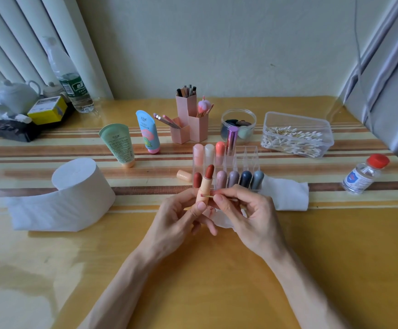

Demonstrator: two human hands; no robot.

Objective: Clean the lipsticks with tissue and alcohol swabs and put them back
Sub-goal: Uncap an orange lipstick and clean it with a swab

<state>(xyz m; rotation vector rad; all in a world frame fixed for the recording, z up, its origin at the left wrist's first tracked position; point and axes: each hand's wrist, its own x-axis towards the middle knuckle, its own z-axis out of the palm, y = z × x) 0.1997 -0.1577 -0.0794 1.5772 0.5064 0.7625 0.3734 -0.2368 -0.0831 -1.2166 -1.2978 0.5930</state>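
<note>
Two bare forearms reach in from the bottom of my view across the yellow table (217, 293) and meet near its middle. The left hand (179, 217) grips an uncapped lipstick (205, 186) upright, thumb curled across the front of the peach tube and the other fingers wrapped behind it. The brick-red stick is wound well out of the tube, its tip slanted, and I can make out a small red smear on the tube just below the collar. The right hand (247, 217) pinches a thin cotton swab (208, 197) between thumb and forefinger, its end touching the tube at that smear, with the remaining fingers loosely curled beneath. A crumpled tissue (221, 222) with red stains lies under both hands; whether either hand holds it I cannot tell. Just behind the hands stands the clear organizer (250, 157), with capped lipsticks (233, 178) in both rows and open slots at the right of the far row. A peach cap (184, 175) lies on its side just left of it. The tissue roll (79, 184) sits well to the left, a folded tissue (285, 193) just right of the hands, the alcohol bottle (364, 174) near the table's right edge and a tub of swabs (297, 134) beyond the organizer. The widest bare stretch of table lies between the hands and me, on either side of the arms
</note>
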